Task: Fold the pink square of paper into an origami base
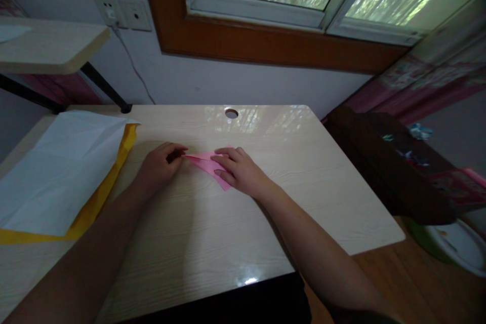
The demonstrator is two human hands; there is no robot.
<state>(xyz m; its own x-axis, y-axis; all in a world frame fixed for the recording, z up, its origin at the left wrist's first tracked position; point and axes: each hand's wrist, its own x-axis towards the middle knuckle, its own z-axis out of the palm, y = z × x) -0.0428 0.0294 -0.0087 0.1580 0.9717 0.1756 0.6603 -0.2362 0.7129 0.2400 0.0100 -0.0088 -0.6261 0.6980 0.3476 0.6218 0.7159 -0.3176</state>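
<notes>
A pink sheet of folded paper [207, 163] lies on the pale wood-grain table [326, 182], narrowing to a point at its left end. My left hand [161, 163] pinches that pointed tip between thumb and fingers. Over the wider right part of the paper rests my right hand [241, 171], palm down, its fingers stretched out and slightly apart. It presses on the paper and hides part of its right side.
A large white sheet [64, 172] lies over a yellow sheet [102, 202] at the table's left. A raised shelf [49, 48] stands behind them. A cable hole [231, 113] is near the back edge. Dark furniture [387, 162] stands to the right.
</notes>
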